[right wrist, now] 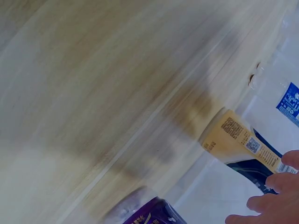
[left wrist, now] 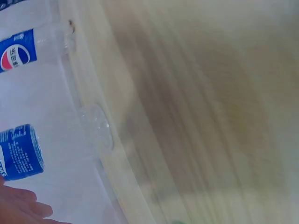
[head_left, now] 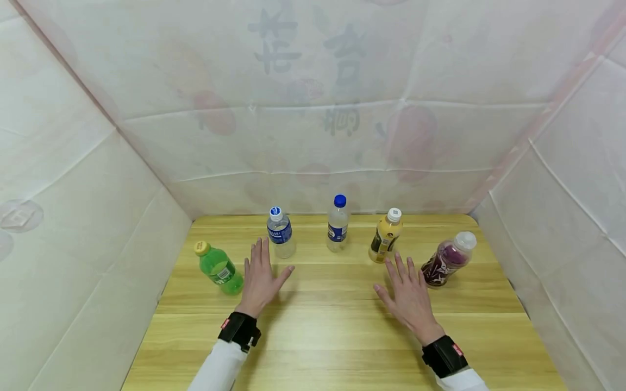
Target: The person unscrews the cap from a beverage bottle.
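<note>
My left hand [head_left: 261, 282] is held over the table with its fingers straight and thumb spread, holding nothing. It sits between a green bottle with a yellow cap [head_left: 220, 270] and a clear bottle with a blue label and white cap [head_left: 280, 233]. My right hand [head_left: 408, 298], fingers spread, also holds nothing. Just past its fingertips stands a yellow bottle with a white cap [head_left: 385, 236]; a dark purple bottle with a clear-white cap [head_left: 447, 259] is on its right. Between the two hands, farther back, is a Pepsi-labelled clear bottle with a blue cap [head_left: 338, 224].
The bottles stand upright in a loose arc on a wood-grain table [head_left: 323, 336]. Pale printed sheeting [head_left: 313, 146] rises along the table's back edge and both sides. Black bands [head_left: 242, 329] circle both wrists over white sleeves.
</note>
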A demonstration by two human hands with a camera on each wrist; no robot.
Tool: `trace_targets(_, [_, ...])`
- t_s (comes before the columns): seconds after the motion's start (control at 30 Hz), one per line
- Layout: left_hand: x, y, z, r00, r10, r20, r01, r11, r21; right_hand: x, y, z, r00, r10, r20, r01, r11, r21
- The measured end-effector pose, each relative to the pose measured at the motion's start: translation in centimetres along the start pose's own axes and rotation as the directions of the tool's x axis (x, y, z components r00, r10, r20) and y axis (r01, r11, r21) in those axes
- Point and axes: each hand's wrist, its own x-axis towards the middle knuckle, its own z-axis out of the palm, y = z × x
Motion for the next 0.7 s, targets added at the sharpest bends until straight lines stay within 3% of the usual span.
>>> trace_targets(0.1, [1.1, 0.2, 0.1, 0.999, -0.043, -0.029, 0.041, 0.995, -0.090, -0.1, -0.1, 0.0, 1.000, -0.001, -0.006, 0.001, 1.000, 0.003])
trace_targets(0.17, [1.8, 0.4, 0.3, 0.995, -0.093, -0.031, 0.085, 0.979, -0.187, -0.1, -0.1, 0.0, 1.000, -0.003, -0.011, 0.003, 1.000, 0.004])
trace_targets(0.3, [2.9, 0.6, 0.6, 0.980, -0.201, -0.003, 0.187, 0.916, -0.355, -0.2, -0.2, 0.0, 1.000, -0.004, -0.014, 0.004, 1.000, 0.008])
trace_targets(0.47, [4.1, 0.7, 1.3, 0.956, -0.292, 0.023, 0.269, 0.846, -0.460, -0.2, -0.2, 0.0, 1.000, -0.001, -0.017, 0.002, 1.000, 0.013])
trace_targets(0.6, [5.1, 0.9, 1.8, 0.940, -0.339, 0.026, 0.297, 0.782, -0.548, -0.3, -0.2, 0.1, 1.000, -0.006, -0.025, 0.006, 1.000, 0.006])
trace_targets(0.7, [5.8, 1.1, 2.1, 0.937, -0.350, 0.012, 0.290, 0.757, -0.586, -0.4, -0.1, 0.2, 1.000, -0.006, -0.024, 0.006, 1.000, -0.004])
